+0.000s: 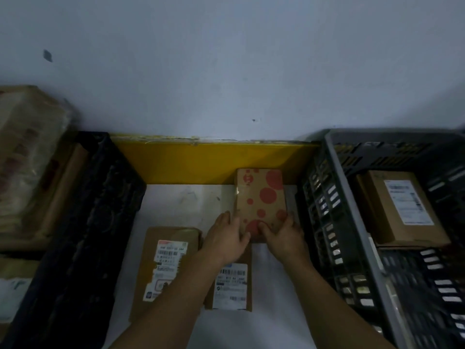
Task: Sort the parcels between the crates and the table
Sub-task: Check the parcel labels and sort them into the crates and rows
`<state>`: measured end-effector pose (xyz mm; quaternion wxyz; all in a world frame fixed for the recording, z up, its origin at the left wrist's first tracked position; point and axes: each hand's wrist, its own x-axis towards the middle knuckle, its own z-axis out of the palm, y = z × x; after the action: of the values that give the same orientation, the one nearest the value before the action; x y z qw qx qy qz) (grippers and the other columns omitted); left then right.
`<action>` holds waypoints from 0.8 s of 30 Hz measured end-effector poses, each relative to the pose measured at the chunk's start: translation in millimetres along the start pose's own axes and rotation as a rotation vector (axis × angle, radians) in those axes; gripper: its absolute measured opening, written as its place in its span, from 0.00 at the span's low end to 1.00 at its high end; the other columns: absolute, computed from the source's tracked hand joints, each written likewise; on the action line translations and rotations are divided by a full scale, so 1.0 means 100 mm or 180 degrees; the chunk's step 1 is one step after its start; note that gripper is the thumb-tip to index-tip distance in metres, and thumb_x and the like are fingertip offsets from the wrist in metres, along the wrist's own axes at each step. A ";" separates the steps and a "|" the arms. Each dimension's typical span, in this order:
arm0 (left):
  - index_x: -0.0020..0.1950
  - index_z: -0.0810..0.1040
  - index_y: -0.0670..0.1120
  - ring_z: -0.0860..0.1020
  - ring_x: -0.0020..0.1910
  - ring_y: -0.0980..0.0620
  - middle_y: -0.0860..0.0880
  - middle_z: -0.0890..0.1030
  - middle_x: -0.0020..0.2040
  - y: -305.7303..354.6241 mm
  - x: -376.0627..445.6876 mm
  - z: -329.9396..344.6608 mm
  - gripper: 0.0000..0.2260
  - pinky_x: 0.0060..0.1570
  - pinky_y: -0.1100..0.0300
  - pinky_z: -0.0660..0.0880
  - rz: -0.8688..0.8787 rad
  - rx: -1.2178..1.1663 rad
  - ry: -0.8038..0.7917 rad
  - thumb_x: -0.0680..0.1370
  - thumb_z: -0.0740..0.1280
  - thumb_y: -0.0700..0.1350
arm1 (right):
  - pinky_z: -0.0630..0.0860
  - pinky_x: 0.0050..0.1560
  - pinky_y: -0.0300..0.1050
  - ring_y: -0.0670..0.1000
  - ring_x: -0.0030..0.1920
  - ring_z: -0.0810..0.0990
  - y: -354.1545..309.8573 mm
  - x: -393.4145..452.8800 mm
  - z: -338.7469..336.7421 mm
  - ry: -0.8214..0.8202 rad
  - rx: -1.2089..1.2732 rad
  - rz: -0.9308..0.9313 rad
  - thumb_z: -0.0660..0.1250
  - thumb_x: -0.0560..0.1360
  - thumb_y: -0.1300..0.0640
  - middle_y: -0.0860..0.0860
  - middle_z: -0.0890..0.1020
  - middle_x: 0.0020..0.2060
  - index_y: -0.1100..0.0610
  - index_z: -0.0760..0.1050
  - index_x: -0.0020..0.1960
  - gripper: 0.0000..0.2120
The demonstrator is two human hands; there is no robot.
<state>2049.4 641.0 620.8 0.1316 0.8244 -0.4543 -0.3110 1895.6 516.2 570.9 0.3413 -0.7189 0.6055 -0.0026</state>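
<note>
Both hands hold the near end of a brown cardboard parcel printed with red dots, which lies flat on the white counter with its far end against the yellow back panel. The left hand curls its fingers round the near-left corner; the right hand clasps the near-right corner, thumb on top. Gripping both corners probably keeps it square while it is positioned. Two labelled brown parcels lie nearer. A black crate flanks the left, a grey slotted crate the right, holding a labelled box.
</note>
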 end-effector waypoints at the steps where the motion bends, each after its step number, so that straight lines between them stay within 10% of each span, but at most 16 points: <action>1: 0.84 0.56 0.51 0.72 0.72 0.42 0.43 0.71 0.74 0.04 0.04 0.02 0.32 0.69 0.44 0.74 -0.0017 -0.0072 -0.0136 0.83 0.60 0.62 | 0.75 0.71 0.61 0.64 0.77 0.70 0.04 0.03 0.03 -0.0086 0.0191 0.0044 0.67 0.71 0.22 0.59 0.71 0.79 0.54 0.50 0.87 0.58; 8: 0.83 0.60 0.53 0.76 0.69 0.43 0.45 0.68 0.77 0.31 0.06 0.03 0.25 0.67 0.51 0.75 -0.0311 -0.0902 0.0182 0.87 0.57 0.58 | 0.82 0.58 0.50 0.51 0.61 0.84 -0.02 -0.14 -0.18 0.0239 0.1543 -0.0147 0.77 0.75 0.39 0.47 0.84 0.62 0.48 0.73 0.77 0.33; 12: 0.78 0.66 0.54 0.78 0.64 0.50 0.48 0.68 0.74 0.43 -0.09 -0.08 0.21 0.61 0.53 0.79 -0.0312 -0.1433 0.0887 0.86 0.62 0.57 | 0.83 0.61 0.55 0.50 0.63 0.81 -0.22 -0.42 -0.28 0.0697 0.1700 -0.0266 0.72 0.70 0.25 0.48 0.78 0.64 0.47 0.72 0.76 0.42; 24: 0.79 0.68 0.61 0.73 0.73 0.54 0.54 0.72 0.76 0.42 -0.59 -0.65 0.25 0.72 0.53 0.73 -0.0208 -0.2025 0.1286 0.82 0.65 0.58 | 0.73 0.75 0.54 0.45 0.78 0.67 -0.69 -1.25 -0.64 0.1150 0.1890 -0.1086 0.78 0.71 0.34 0.42 0.64 0.78 0.42 0.58 0.85 0.50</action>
<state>2039.1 662.9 715.4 0.4580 0.8010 -0.2734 -0.2717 1895.1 596.4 705.3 0.4172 -0.6671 0.5005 -0.3612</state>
